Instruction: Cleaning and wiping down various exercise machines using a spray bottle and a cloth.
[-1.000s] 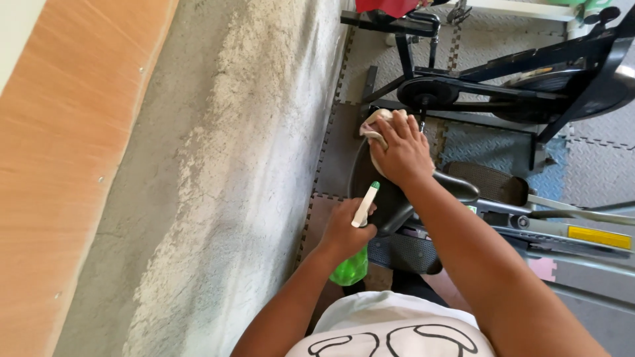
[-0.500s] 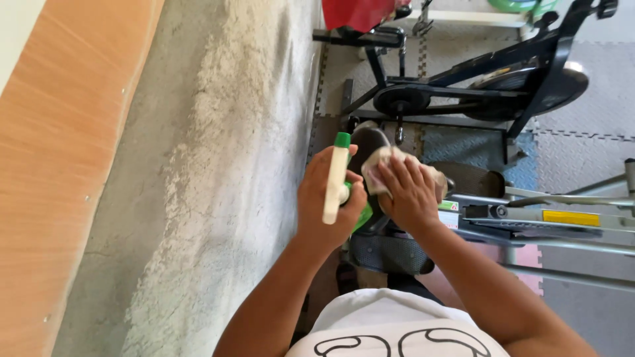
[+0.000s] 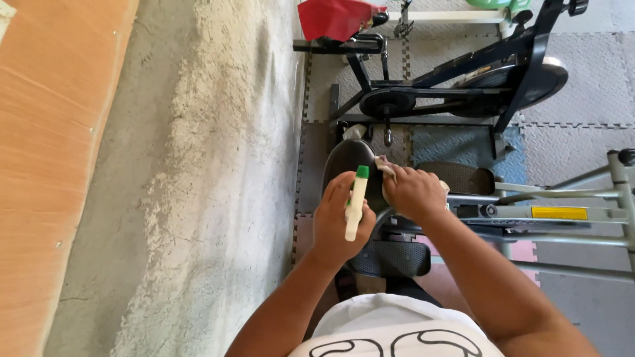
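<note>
The left hand point(image 3: 344, 221) has lifted the spray bottle point(image 3: 356, 201) from down near the body to just beside the black seat point(image 3: 350, 165), so its pale body now stands nearly upright with the green tip on top; the fingers are clamped around it. The right hand point(image 3: 413, 193) has drawn back from the far side of the machine and now presses a crumpled pale cloth point(image 3: 385, 166) against the seat's right edge, fingers closed over it. A second ago the two hands were apart, one far and one near; now they sit close together, almost touching, over the same spot. Judging from that, spray and wipe are being brought to one surface, the seat, rather than worked separately. Counting what shows: one bottle, one cloth, one seat under the hands, one black textured pedal point(image 3: 390, 258) below it near the person's white shirt point(image 3: 390, 330). Two exercise machines are in view: a black bike point(image 3: 463, 86) far off, and a grey-framed one point(image 3: 562, 218) running to the right with a yellow label on its rail. One red thing point(image 3: 337, 18) sits at the far edge. Grey foam mats point(image 3: 582, 139) cover the floor on the right; bare concrete point(image 3: 198, 165) lies to the left, with a wooden panel point(image 3: 46, 145) beyond it.
</note>
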